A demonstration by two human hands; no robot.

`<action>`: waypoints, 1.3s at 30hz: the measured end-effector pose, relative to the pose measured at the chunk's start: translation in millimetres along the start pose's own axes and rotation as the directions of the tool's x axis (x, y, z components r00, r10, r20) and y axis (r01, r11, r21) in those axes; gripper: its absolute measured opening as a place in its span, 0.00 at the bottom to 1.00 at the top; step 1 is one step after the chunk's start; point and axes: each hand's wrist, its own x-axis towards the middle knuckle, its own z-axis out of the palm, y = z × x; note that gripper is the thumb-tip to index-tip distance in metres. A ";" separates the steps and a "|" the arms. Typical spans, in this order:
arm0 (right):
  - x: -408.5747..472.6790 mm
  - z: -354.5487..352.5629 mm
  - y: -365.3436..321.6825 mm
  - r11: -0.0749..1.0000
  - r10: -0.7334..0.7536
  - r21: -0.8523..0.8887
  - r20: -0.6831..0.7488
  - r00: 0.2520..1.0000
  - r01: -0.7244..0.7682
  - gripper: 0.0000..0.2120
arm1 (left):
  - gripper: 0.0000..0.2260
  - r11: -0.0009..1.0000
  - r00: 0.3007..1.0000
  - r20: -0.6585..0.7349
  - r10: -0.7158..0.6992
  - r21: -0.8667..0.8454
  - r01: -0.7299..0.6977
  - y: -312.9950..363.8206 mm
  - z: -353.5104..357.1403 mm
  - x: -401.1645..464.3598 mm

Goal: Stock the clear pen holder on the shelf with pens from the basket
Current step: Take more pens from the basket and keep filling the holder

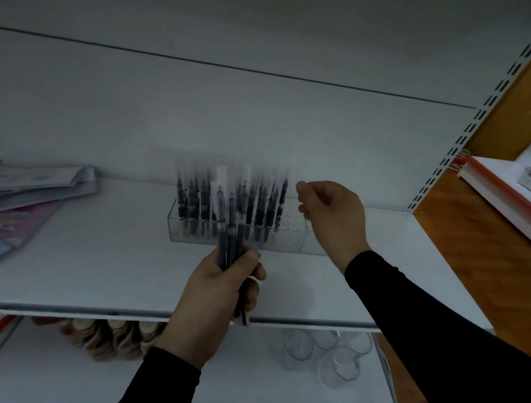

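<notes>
1. Clear pen holder point(290, 235) stands on the shelf point(94, 267), toward its back edge, roughly mid-width. Left part packed with upright dark pens point(226, 198); right part shows bare holes.
2. Left hand point(219, 290): grip curled round a bundle of pens point(230, 243), held upright just in front of the holder, above the shelf's front half. The bundle blocks the view of the holder's middle.
3. Right hand point(333, 216): beside the holder's right end, above the bare holes; fingers loosely curled, thumb and forefinger close together. Cannot tell whether the grip pinches anything; blurred.
4. Left end of shelf: folded printed packets point(19, 201), well apart from the holder.
5. Lower shelf point(243, 390): clear cups point(325, 352) at right, brownish goods point(110, 338) at left.
6. Slotted upright point(473, 122) at the shelf's right edge.
</notes>
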 end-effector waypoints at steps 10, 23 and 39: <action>-26.4 -18.8 -22.2 0.979 0.073 0.161 0.316 0.946 -0.129 0.12 | 0.06 0.990 0.990 0.133 -0.037 0.143 0.018 -4.4 18.2 -9.9; 6.8 -49.7 -22.9 0.824 0.218 0.532 0.021 0.976 -0.196 0.08 | 0.07 0.992 0.997 0.078 -0.019 0.129 0.009 -8.9 18.3 -6.3; 15.3 -17.4 -14.8 0.970 -0.056 0.233 -0.055 0.997 0.068 0.03 | 0.07 0.998 0.999 -0.046 0.013 -0.053 -0.016 -3.2 1.4 3.0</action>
